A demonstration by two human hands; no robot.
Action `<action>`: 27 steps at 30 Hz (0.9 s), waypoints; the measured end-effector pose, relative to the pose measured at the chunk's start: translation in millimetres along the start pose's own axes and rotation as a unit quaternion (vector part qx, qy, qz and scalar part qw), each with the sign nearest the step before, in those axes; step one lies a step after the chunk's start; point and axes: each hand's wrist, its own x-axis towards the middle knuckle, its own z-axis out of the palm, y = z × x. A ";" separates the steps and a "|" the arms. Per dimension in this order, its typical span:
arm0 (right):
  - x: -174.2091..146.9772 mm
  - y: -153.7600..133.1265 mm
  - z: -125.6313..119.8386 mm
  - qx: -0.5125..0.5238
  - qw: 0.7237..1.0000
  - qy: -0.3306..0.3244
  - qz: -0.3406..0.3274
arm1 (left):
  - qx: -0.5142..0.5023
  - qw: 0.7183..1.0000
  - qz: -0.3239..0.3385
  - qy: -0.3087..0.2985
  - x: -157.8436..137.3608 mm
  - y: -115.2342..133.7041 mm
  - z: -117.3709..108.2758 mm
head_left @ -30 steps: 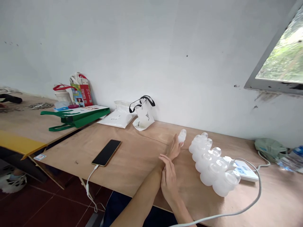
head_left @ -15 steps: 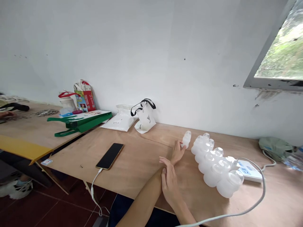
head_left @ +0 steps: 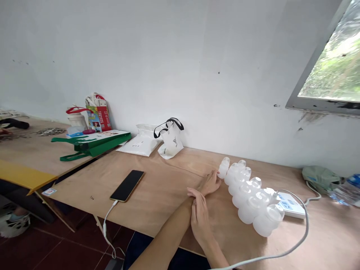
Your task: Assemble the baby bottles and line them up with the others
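Observation:
A frosted white bottle with a clear rounded top stands upright at the far end of a row of similar frosted bottles. My left hand reaches out over the table, its fingertips at the left side of that end bottle; they seem to touch it without wrapping round it. Across my left wrist lies my right hand, fingers stretched and holding no object. How closely the bottles touch one another is hard to tell where they overlap.
A phone on a white cable lies left. Behind it are a white package, a white bag and a green bag. Right of the bottles, a white box has a cable looping forward. A person's foot shows below.
The end bottle, which stood apart with a gap, is now close against the row. My left hand has moved slightly with it, its fingers less around the bottle. The view has shifted slightly.

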 end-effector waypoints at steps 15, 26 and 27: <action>7.1 -46.0 -4.3 0.027 0.992 -0.090 -0.084 | 0.131 0.990 0.010 -0.041 4.4 -2.7 8.6; -18.6 -114.5 34.5 0.046 0.974 -0.052 -0.215 | 0.162 0.986 -0.043 0.000 -3.8 -6.4 12.5; -24.4 -117.8 47.1 0.061 0.971 -0.024 -0.230 | 0.159 0.986 -0.045 -0.001 -5.4 -6.9 11.2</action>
